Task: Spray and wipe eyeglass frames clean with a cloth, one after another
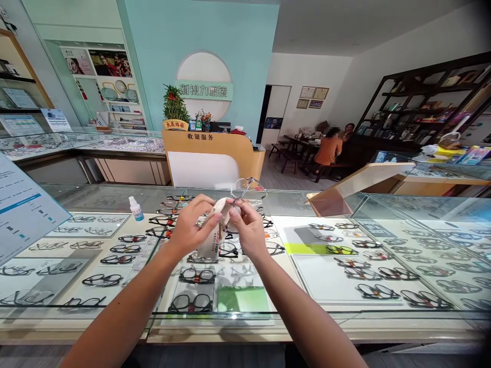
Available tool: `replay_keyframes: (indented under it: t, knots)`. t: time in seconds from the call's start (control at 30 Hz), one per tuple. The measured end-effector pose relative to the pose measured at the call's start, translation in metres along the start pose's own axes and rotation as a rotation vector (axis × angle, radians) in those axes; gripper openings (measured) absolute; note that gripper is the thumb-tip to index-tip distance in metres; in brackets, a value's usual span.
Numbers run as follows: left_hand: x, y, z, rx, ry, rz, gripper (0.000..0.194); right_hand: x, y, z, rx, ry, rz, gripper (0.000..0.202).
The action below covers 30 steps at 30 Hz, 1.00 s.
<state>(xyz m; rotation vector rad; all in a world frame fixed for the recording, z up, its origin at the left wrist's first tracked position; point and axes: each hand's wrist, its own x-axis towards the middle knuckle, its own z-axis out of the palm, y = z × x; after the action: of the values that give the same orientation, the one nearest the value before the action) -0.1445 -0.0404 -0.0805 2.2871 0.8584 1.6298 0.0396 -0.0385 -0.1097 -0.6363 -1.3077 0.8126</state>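
Above the glass display counter, my right hand [249, 229] grips a pair of eyeglasses [242, 196] with a thin frame, its lenses pointing up and away from me. My left hand [193, 223] is closed on a pale lens cloth [210, 247] with print on its lower part, which hangs down below the fingers. The cloth's upper edge is folded up between both hands, close to the glasses; whether it touches a lens is hidden by my fingers. A small white spray bottle [136, 208] with a blue label stands on the counter, left of my hands.
Rows of eyeglasses [197, 275] lie under the counter glass [245, 313]. A tilted wooden-framed mirror or stand [355, 185] is at the right, a printed sheet [26, 209] at the left. Beyond are a cashier desk [215, 140] and a seated person [329, 149].
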Motion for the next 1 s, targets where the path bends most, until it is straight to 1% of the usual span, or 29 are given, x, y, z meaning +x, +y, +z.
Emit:
replay_keyframes:
  t: [0.07, 0.1, 0.17, 0.2, 0.27, 0.33, 0.37, 0.4, 0.43, 0.5, 0.57, 0.67, 0.7, 0.83, 1.0]
  knots:
    - [-0.003, 0.003, 0.005, 0.040, -0.055, 0.055, 0.027, 0.000, 0.001, 0.000, 0.012, -0.006, 0.002, 0.038]
    - [-0.005, 0.004, 0.008, 0.046, -0.083, 0.080, 0.028, 0.000, 0.001, 0.000, 0.019, -0.009, 0.008, 0.039]
    - [-0.008, 0.004, 0.012, 0.011, -0.108, 0.103, 0.036, 0.001, 0.002, -0.001, 0.037, -0.009, 0.021, 0.041]
    - [-0.010, 0.004, 0.014, -0.027, -0.094, 0.086, 0.040, 0.001, 0.002, -0.002, 0.047, -0.008, 0.024, 0.042]
    - [-0.011, 0.004, 0.019, -0.127, -0.008, -0.021, 0.044, 0.001, 0.001, -0.003, 0.059, -0.016, 0.023, 0.043]
    - [-0.010, 0.004, 0.022, -0.247, 0.085, -0.199, 0.038, 0.001, 0.000, -0.004, 0.059, -0.041, 0.010, 0.043]
    - [-0.009, 0.003, 0.024, -0.310, 0.100, -0.290, 0.038, 0.001, 0.000, -0.004, 0.054, -0.056, 0.004, 0.042]
    - [-0.008, 0.003, 0.025, -0.375, 0.087, -0.372, 0.042, 0.001, -0.001, -0.005, 0.049, -0.068, 0.000, 0.041]
    - [-0.006, 0.003, 0.026, -0.438, 0.049, -0.440, 0.048, 0.000, -0.002, -0.005, 0.044, -0.078, -0.002, 0.042]
    - [-0.003, 0.000, 0.027, -0.538, -0.040, -0.525, 0.055, 0.001, -0.003, -0.007, 0.033, -0.088, 0.005, 0.045]
    - [-0.002, -0.003, 0.026, -0.594, -0.049, -0.549, 0.056, 0.002, -0.004, -0.008, 0.028, -0.089, 0.020, 0.049]
    - [-0.002, -0.008, 0.026, -0.628, 0.011, -0.529, 0.056, 0.004, -0.006, -0.009, 0.042, -0.092, 0.040, 0.049]
    - [-0.002, -0.010, 0.026, -0.627, 0.015, -0.522, 0.056, 0.004, -0.006, -0.010, 0.046, -0.096, 0.045, 0.048]
    - [-0.001, -0.010, 0.024, -0.615, -0.034, -0.528, 0.056, 0.004, -0.006, -0.010, 0.038, -0.113, 0.047, 0.050]
    - [0.000, -0.008, 0.025, -0.697, -0.128, -0.589, 0.065, 0.004, -0.001, -0.009, 0.061, -0.136, 0.020, 0.047]
